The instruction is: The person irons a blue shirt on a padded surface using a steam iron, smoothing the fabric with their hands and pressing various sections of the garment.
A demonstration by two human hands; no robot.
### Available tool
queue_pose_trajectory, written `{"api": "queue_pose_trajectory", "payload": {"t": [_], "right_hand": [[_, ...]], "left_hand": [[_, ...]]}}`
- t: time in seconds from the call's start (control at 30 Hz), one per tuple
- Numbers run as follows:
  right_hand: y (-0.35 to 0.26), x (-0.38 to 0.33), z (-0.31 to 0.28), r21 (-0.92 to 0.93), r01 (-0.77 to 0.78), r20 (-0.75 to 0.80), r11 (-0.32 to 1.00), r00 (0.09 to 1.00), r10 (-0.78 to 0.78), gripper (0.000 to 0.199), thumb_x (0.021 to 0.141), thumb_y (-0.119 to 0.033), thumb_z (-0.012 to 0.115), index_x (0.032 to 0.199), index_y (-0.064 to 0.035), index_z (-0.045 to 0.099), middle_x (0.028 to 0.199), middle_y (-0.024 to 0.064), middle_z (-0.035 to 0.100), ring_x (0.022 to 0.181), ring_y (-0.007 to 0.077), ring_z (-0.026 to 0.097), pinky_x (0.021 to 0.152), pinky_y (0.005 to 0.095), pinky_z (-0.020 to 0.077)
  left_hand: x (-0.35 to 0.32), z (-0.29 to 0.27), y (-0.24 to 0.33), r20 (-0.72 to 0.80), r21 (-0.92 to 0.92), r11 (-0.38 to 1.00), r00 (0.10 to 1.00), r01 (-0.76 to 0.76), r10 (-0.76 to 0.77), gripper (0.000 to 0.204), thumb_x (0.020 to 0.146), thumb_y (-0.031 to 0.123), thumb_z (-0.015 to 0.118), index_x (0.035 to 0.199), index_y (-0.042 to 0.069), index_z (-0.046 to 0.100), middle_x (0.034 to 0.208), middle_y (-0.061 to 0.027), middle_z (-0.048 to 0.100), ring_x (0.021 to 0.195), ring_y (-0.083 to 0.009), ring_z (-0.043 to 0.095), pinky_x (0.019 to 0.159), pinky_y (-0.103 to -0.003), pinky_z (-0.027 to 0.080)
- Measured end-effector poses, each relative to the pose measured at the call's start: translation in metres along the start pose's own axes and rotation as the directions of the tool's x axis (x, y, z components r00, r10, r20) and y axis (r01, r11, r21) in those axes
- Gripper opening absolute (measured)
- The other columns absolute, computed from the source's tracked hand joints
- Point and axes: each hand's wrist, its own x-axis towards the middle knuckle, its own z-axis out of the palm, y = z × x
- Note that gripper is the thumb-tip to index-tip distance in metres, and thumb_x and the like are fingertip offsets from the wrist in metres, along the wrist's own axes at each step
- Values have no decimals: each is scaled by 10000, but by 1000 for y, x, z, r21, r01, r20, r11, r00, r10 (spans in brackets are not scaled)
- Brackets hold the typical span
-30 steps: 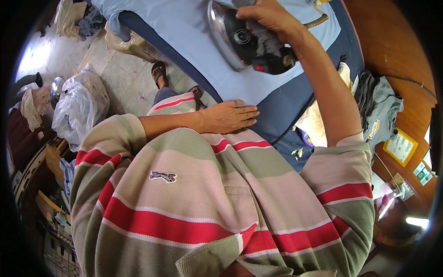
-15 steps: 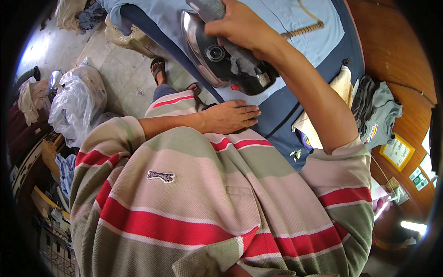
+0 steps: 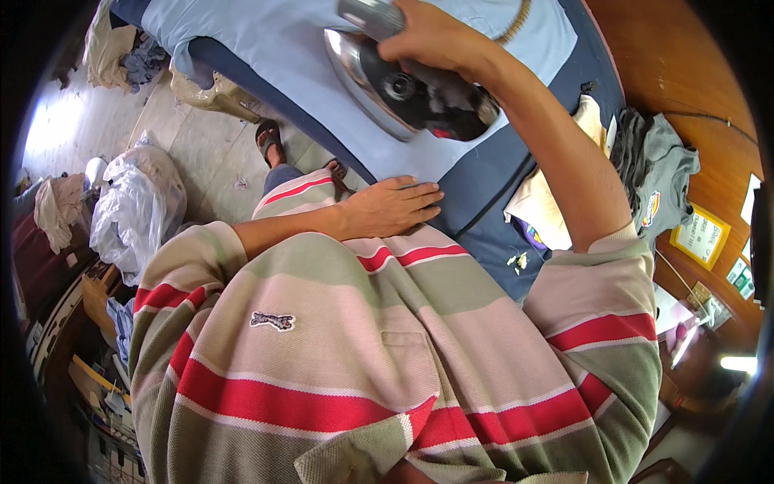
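My right hand is wrapped round the handle of a black and silver clothes iron at the far side of the view. The iron sits over a light blue cloth, with its pointed end toward the far left. That cloth, perhaps a garment, is spread over a navy-covered table. At the near edge, my left hand lies flat, fingers stretched to the right, close to the cloth's near corner and holding nothing. A wrapped cord shows beyond my right wrist.
A dark strap or cord crosses the navy cover. Cream cloth and grey garments lie at the right by a wooden panel. On the left are a clear plastic bag and a beige plastic chair.
My right hand and the iron have moved rightward over the light blue cloth. My left hand stays flat at the near edge. The whole view has shifted slightly.
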Motion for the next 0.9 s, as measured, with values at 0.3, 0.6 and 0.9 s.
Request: {"api": "queue_pose_trajectory", "payload": {"t": [0.3, 0.6, 0.9], "right_hand": [[121, -108, -31, 430, -326, -295, 842, 831, 472, 483, 683, -127, 642, 1106, 35, 473, 764, 78, 556, 581, 141, 547, 534, 285, 464], [140, -241, -34, 636, -287, -355, 717, 716, 601, 522, 696, -120, 648, 1165, -15, 444, 779, 79, 551, 571, 153, 559, 519, 297, 478], [266, -291, -80, 648, -288, -506, 705, 529, 682, 311, 717, -164, 623, 979, -64, 488, 672, 29, 515, 490, 138, 526, 456, 274, 452]], "left_hand": [[4, -16, -7, 94, 16, 993, 989, -117, 115, 406, 863, 246, 501, 1265, 188, 500, 1377, -37, 429, 1299, -198, 377, 1022, -414, 332], [-8, -55, -48, 69, 110, 992, 996, -57, 50, 359, 776, 246, 609, 1130, 210, 560, 1077, -3, 535, 1003, -158, 513, 945, -459, 344], [50, 2, -22, -51, -361, 930, 997, -73, 58, 180, 790, 171, 570, 955, 100, 580, 774, -82, 598, 669, -271, 599, 603, -393, 468]]}}
